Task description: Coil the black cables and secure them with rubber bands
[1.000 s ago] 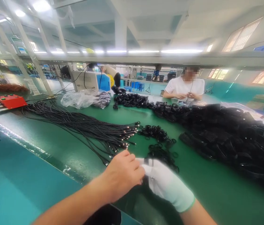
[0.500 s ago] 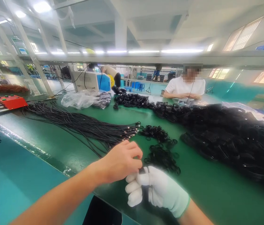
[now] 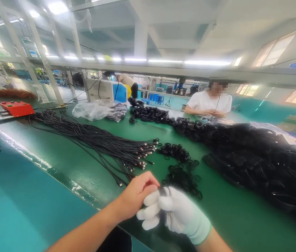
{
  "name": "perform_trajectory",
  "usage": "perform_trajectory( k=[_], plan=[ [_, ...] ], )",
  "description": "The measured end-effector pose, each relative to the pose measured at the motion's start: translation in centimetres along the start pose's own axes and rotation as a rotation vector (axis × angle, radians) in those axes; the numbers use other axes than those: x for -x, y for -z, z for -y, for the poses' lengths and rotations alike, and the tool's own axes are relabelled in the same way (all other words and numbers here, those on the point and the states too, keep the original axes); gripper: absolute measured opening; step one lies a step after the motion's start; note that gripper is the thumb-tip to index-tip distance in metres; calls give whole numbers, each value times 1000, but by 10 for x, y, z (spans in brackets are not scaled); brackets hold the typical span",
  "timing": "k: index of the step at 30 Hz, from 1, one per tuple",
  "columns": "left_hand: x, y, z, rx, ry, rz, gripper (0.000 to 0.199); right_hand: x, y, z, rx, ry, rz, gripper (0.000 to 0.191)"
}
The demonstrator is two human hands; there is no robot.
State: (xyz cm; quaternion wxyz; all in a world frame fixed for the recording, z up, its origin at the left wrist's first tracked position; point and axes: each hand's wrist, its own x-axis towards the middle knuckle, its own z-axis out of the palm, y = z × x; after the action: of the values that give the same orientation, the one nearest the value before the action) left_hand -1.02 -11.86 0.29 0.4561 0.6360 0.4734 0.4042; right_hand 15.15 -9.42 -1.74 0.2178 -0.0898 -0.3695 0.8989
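Note:
My right hand (image 3: 176, 211), in a white glove, is wrapped round a small bundle of black cable (image 3: 163, 210) near the table's front edge. Bare, my left hand (image 3: 139, 196) reaches the top of that bundle, its fingers bent and partly hidden behind the gloved ones; what they pinch cannot be made out. Beyond my hands, many long black cables (image 3: 92, 138) lie with metal plugs pointing right. Two small heaps of black rings (image 3: 175, 151) and thin black loops (image 3: 182, 178) are on the green table (image 3: 232, 213).
Coiled black cables (image 3: 255, 157) form a large pile along the right and back. A red button box (image 3: 16, 108) sits at the left, plastic bags (image 3: 92, 110) and a white-blue machine (image 3: 107, 91) behind. Across the table sits a person in a white shirt (image 3: 209, 102); another person bends farther back.
My left hand has moved down and closer against the gloved fingers, uncovering more cable plugs. The view has shifted slightly, with the scene lying a little farther right.

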Motion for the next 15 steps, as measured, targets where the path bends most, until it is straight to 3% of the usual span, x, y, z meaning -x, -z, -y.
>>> perform_trajectory(
  k=[6,15],
  plan=[
    [4,-8,7,114,9,41,12,3,-5,11,217,-5,88,29],
    [13,-31,8,-24,-241,-178,10,12,-16,22,347,-52,176,22]
  ],
)
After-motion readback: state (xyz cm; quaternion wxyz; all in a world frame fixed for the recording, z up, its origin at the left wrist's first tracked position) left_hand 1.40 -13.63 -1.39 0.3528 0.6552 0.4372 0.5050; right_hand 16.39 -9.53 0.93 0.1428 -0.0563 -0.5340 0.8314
